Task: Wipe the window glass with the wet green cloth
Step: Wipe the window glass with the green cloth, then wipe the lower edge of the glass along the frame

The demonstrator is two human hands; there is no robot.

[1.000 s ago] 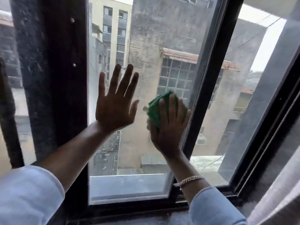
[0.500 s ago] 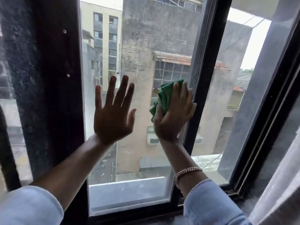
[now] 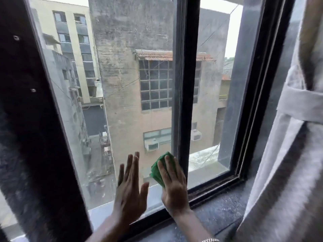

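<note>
The window glass [image 3: 125, 95] fills the middle of the view, set in a black frame. My right hand [image 3: 174, 187] presses a folded green cloth [image 3: 160, 169] flat against the lower part of the pane, close beside the black centre bar [image 3: 189, 84]. Only the cloth's upper and left edges show from under my fingers. My left hand [image 3: 130, 191] lies flat on the glass just left of it, fingers spread, holding nothing.
A wide dark frame post [image 3: 35, 137] stands at the left. A grey stone sill [image 3: 220, 212] runs below the window. A tied-back pale curtain [image 3: 286, 154] hangs at the right. A second pane [image 3: 215, 102] lies right of the centre bar.
Both hands have dropped from mid-pane to the lower part of the glass, the cloth sliding down along the centre bar. The view has tilted upward and shifted right.
</note>
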